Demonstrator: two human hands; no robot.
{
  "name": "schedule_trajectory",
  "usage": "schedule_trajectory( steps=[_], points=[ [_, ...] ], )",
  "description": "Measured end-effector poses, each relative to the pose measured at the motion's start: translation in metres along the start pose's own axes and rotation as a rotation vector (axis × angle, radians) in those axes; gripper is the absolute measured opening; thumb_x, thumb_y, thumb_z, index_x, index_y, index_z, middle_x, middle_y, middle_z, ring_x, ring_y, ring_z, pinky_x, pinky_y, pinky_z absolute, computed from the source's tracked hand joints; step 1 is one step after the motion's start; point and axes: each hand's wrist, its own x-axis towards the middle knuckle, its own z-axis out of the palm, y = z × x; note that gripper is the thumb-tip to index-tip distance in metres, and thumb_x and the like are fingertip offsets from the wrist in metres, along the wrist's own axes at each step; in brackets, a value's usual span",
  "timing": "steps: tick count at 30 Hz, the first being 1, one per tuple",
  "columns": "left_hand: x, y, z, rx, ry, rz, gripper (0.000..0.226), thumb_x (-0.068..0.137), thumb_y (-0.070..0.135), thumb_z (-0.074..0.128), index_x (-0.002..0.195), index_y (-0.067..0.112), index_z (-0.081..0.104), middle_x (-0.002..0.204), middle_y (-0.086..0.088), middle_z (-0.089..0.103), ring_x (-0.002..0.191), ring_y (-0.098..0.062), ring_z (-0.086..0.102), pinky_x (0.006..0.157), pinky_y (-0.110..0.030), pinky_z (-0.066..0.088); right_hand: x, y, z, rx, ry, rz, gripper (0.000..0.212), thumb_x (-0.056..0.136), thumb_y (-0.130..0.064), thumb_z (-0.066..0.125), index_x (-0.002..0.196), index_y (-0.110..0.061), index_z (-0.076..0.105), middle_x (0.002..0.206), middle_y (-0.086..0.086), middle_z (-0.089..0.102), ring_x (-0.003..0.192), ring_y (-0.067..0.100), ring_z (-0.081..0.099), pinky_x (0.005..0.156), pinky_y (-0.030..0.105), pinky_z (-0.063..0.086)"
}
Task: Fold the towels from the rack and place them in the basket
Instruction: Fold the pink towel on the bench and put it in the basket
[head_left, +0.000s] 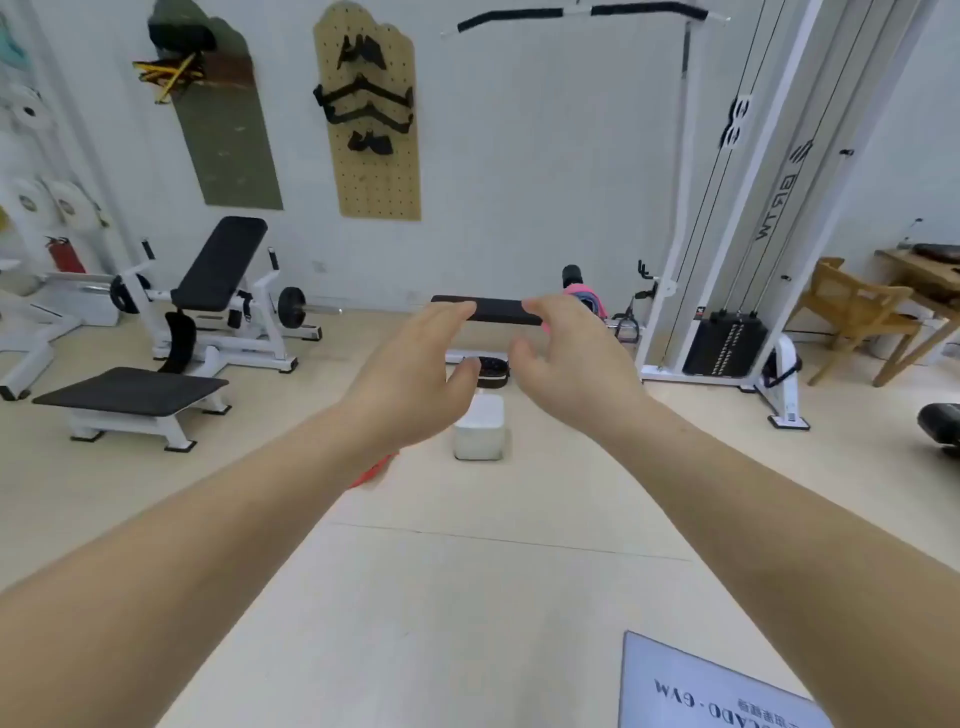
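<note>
Both my arms stretch forward over a pale floor. My left hand (415, 364) and my right hand (566, 353) hang in the air with loosely spread fingers and hold nothing. Between and below them a white boxy basket (479, 428) stands on the floor. Behind my right hand, pink and blue cloth (589, 299), likely towels, hangs near the end of a black flat bench (493, 309). A strip of red-orange cloth (376, 470) shows under my left forearm, mostly hidden.
A cable machine (727, 343) with a weight stack stands at the right. An incline bench (218, 291) and a low black platform (132, 392) are at the left. Wooden chair (857, 312) and table sit far right. A printed mat (711, 691) lies at the bottom right.
</note>
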Motion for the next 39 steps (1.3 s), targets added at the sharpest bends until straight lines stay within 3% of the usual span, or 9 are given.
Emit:
schedule_trajectory(
  steps=[2,6,10,13,17,23,29,35,39],
  points=[
    [0.015,-0.022,0.015,-0.025,-0.012,-0.06,0.058,0.1,0.027,0.059,0.155,0.021,0.043,0.152,0.007,0.05,0.141,-0.012,0.044,0.109,-0.022,0.032,0.025,0.015,0.025,0.027,-0.018,0.035,0.046,0.098,-0.035,0.051,0.142,-0.022,0.055,0.144,-0.006,0.056,0.132,0.017,0.053,0.105,0.045,0.047],
    [0.058,-0.087,0.058,-0.094,-0.082,-0.094,0.052,0.099,0.021,0.06,0.15,0.022,0.05,0.141,0.008,0.06,0.131,-0.01,0.053,0.106,-0.026,0.039,0.093,0.049,0.092,0.211,-0.1,0.154,0.029,0.097,-0.03,0.055,0.115,-0.016,0.073,0.112,-0.003,0.075,0.105,0.017,0.068,0.094,0.041,0.056],
    [0.131,-0.165,0.1,-0.107,-0.104,-0.107,0.049,0.099,0.018,0.062,0.147,0.02,0.055,0.141,0.007,0.061,0.13,-0.01,0.053,0.108,-0.029,0.041,0.186,0.081,0.15,0.322,-0.111,0.247,0.028,0.098,-0.025,0.057,0.119,-0.015,0.073,0.104,-0.007,0.072,0.101,0.011,0.068,0.091,0.031,0.056],
    [0.192,-0.21,0.131,-0.143,-0.123,-0.09,0.044,0.098,0.016,0.062,0.142,0.02,0.059,0.136,0.009,0.062,0.127,-0.01,0.055,0.107,-0.028,0.042,0.257,0.107,0.185,0.366,-0.116,0.293,0.028,0.099,-0.024,0.057,0.122,-0.016,0.07,0.103,-0.006,0.07,0.098,0.013,0.068,0.076,0.021,0.055],
    [0.278,-0.252,0.174,-0.169,-0.182,-0.114,0.043,0.098,0.017,0.062,0.141,0.02,0.06,0.134,0.011,0.063,0.124,-0.009,0.057,0.101,-0.021,0.039,0.341,0.147,0.216,0.391,-0.131,0.354,0.023,0.099,-0.025,0.058,0.115,-0.017,0.072,0.098,-0.007,0.072,0.095,0.012,0.069,0.078,0.028,0.056],
    [0.407,-0.299,0.264,-0.245,-0.243,-0.137,0.042,0.098,0.019,0.062,0.14,0.023,0.06,0.13,0.017,0.063,0.112,-0.003,0.062,0.1,-0.029,0.049,0.469,0.229,0.249,0.377,-0.117,0.37,0.016,0.099,-0.026,0.056,0.099,-0.024,0.072,0.084,-0.016,0.069,0.08,0.003,0.065,0.07,0.024,0.051],
    [0.527,-0.35,0.351,-0.411,-0.214,-0.343,0.034,0.099,0.017,0.06,0.131,0.026,0.065,0.118,0.018,0.067,0.106,0.002,0.064,0.1,-0.028,0.052,0.593,0.326,0.299,0.47,-0.136,0.441,0.022,0.099,-0.026,0.056,0.089,-0.02,0.074,0.082,-0.004,0.075,0.08,0.016,0.07,0.075,0.033,0.055],
    [0.632,-0.425,0.439,-0.483,-0.239,-0.502,0.024,0.099,0.017,0.062,0.12,0.023,0.07,0.094,0.017,0.07,0.087,0.003,0.065,0.076,-0.012,0.053,0.697,0.407,0.376,0.615,-0.181,0.666,0.02,0.099,-0.027,0.058,0.09,-0.017,0.073,0.084,0.003,0.078,0.08,0.018,0.075,0.079,0.037,0.059],
    [0.726,-0.492,0.502,-0.481,-0.267,-0.509,0.014,0.098,0.018,0.061,0.098,0.027,0.071,0.074,0.013,0.068,0.063,-0.005,0.059,0.066,-0.024,0.052,0.788,0.469,0.434,0.598,-0.2,0.728,0.019,0.098,-0.025,0.06,0.089,-0.014,0.073,0.079,0.005,0.077,0.07,0.019,0.074,0.074,0.037,0.058]
  ],
)
